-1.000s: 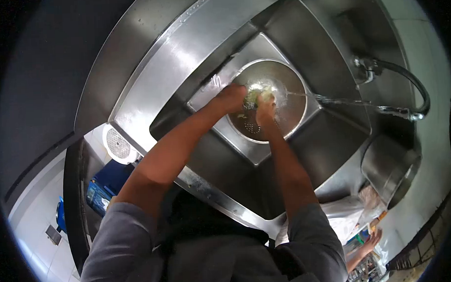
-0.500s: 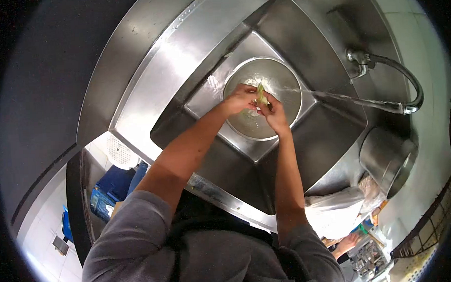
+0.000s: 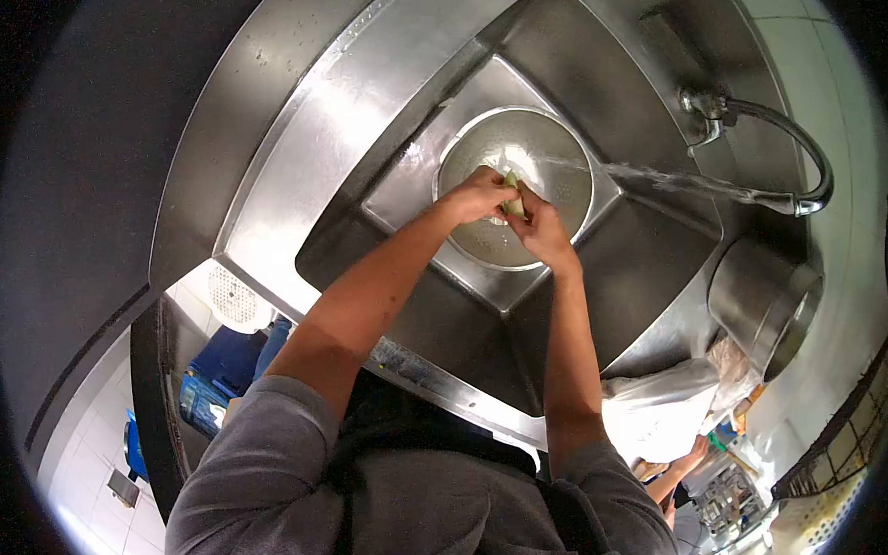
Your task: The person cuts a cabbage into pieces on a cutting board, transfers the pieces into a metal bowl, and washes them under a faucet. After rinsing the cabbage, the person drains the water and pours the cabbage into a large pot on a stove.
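Over a perforated metal colander (image 3: 542, 142) that stands in the steel sink (image 3: 649, 270), my left hand (image 3: 478, 195) and my right hand (image 3: 538, 226) are pressed together around a pale green piece of vegetable (image 3: 511, 193). Both hands grip it above the colander's bowl. A stream of water (image 3: 675, 179) runs from the curved faucet (image 3: 797, 162) towards the colander, just beyond my fingers. Only a small part of the vegetable shows between my fingers.
A steel pot (image 3: 766, 305) lies on its side at the sink's right. The wide steel rim (image 3: 312, 126) runs along the left. A white bag (image 3: 654, 417) and another person's hand (image 3: 680, 468) are at lower right. A white round drain cover (image 3: 231, 298) sits on the floor.
My hands have lifted out of the colander's bowl and closed together on one small piece of vegetable. The view has shifted slightly; water keeps running.
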Demonstrator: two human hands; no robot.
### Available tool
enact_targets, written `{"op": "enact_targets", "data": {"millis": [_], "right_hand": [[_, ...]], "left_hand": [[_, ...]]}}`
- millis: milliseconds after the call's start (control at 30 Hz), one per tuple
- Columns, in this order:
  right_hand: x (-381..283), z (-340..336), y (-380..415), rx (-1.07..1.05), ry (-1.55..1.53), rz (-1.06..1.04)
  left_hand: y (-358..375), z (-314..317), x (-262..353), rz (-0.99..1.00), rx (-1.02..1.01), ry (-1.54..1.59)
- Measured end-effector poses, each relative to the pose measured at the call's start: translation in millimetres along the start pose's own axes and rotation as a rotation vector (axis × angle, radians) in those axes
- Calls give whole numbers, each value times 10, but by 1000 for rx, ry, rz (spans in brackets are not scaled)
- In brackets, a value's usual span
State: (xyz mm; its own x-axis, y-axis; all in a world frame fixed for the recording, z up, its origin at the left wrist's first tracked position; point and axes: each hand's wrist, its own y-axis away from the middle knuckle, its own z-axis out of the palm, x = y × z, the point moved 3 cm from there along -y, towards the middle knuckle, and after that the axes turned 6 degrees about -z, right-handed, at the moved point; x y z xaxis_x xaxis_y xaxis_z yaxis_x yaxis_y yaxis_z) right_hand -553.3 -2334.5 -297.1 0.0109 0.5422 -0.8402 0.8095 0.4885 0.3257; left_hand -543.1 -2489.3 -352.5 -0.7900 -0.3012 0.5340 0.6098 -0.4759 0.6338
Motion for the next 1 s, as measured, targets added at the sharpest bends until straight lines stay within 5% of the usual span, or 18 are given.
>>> {"op": "enact_targets", "data": {"millis": [100, 200, 500, 600, 667, 700, 767, 933, 1000], "right_hand": [[164, -27, 40, -79, -352, 120], [42, -1, 23, 91, -100, -109], [153, 152, -11, 306, 136, 90], [516, 206, -5, 286, -99, 42], [687, 192, 55, 376, -415, 187], [798, 191, 91, 420, -573, 261], [1079, 99, 124, 389, -337, 207], [1150, -96, -387, 253, 248, -29], [1142, 41, -605, 192, 393, -130]], "left_hand": [[30, -39, -28, -1, -7, 40], [-43, -106, -57, 23, -9, -49], [-19, -100, -59, 140, 236, -598], [-11, -137, -57, 100, 406, -579], [-20, -232, -65, 6, 461, -464], [-83, -327, -109, 119, 548, -622], [-175, -491, -211, 346, 716, -937], [-444, -665, -488, 195, 807, -1078], [-675, -745, -753, 274, 783, -991]]}}
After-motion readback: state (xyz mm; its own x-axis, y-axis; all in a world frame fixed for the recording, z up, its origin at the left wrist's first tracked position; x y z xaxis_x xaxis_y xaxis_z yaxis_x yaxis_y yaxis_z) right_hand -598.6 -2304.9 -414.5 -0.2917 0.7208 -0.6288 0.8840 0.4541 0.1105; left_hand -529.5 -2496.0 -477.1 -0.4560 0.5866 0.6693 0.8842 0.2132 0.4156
